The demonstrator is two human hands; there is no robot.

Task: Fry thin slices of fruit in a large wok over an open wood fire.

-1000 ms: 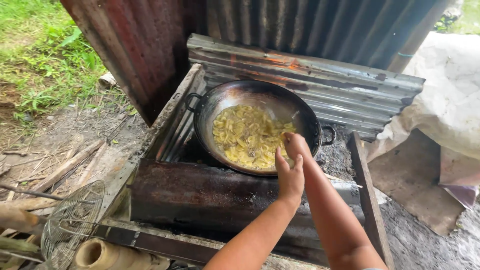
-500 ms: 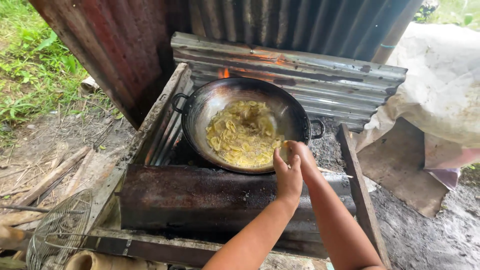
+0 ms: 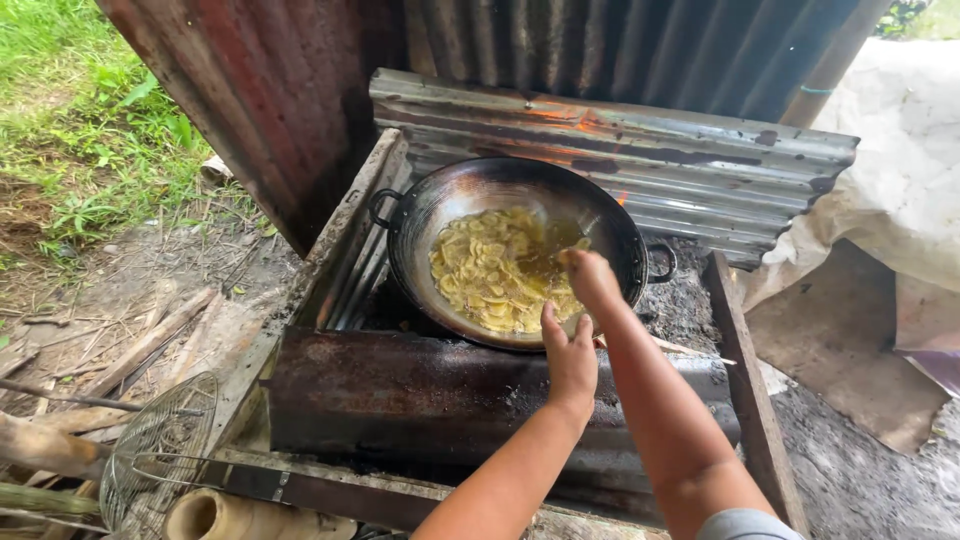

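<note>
Scene: An outdoor wood-fired stove [image 3: 420, 400] of rusted metal, backed by corrugated sheets [image 3: 620, 140], with grass and dirt to the left.
Wok: A dark round wok [image 3: 420, 235] sits on the stove top, its two loop handles pointing left and right, so its long axis runs across the frame.
Slices: Pale yellow slices [image 3: 490, 270] lie in oil in the wok's bowl, heaped toward the left and near side.
Right hand: The right hand [image 3: 588, 278] hangs over the wok's right half, just above the slices, fingers bunched together; whether they pinch anything cannot be told.
Left hand: The left hand [image 3: 570, 355] is at the wok's near rim, just below the right hand, fingers together and pointing up toward the slices; it appears empty, though contact with the rim is unclear.
Flame: An orange glow shows behind the wok's far rim.
Skimmer: A wire skimmer [image 3: 155, 450] lies at the lower left, well apart from both hands.
Sticks: Sticks [image 3: 120, 350] lie on the dirt left of the stove.
</note>
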